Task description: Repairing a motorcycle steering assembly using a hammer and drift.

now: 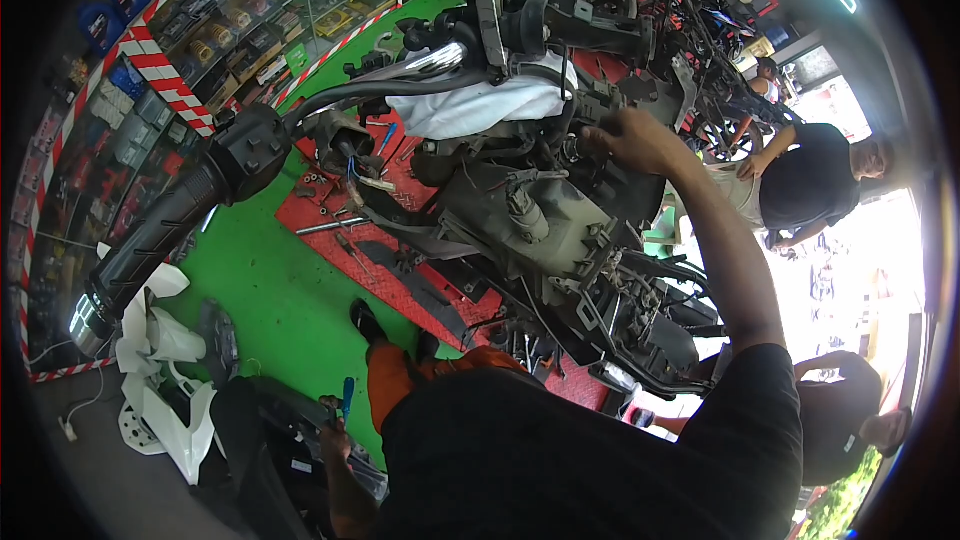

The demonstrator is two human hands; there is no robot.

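Note:
My right hand (632, 144) is at the stripped scooter's front frame (585, 105), its fingers curled by a metal part; what they grip is unclear. My left hand (335, 438) is low at the bottom, closed on a blue-handled tool (347, 397). The handlebar (160, 230) reaches to the left above a connector with loose wires (350, 165). A white cloth (470, 100) is draped under the bar clamp, and a dull body panel (520, 230) lies below my right hand.
A red lift platform (325, 240) with scattered tools is under the scooter. Glass display cases (230, 30) stand at upper left, white fairings (170, 340) at lower left. Co-workers in dark shirts (810, 175) (840, 410) are at the right, another person (765, 85) farther back among motorbikes.

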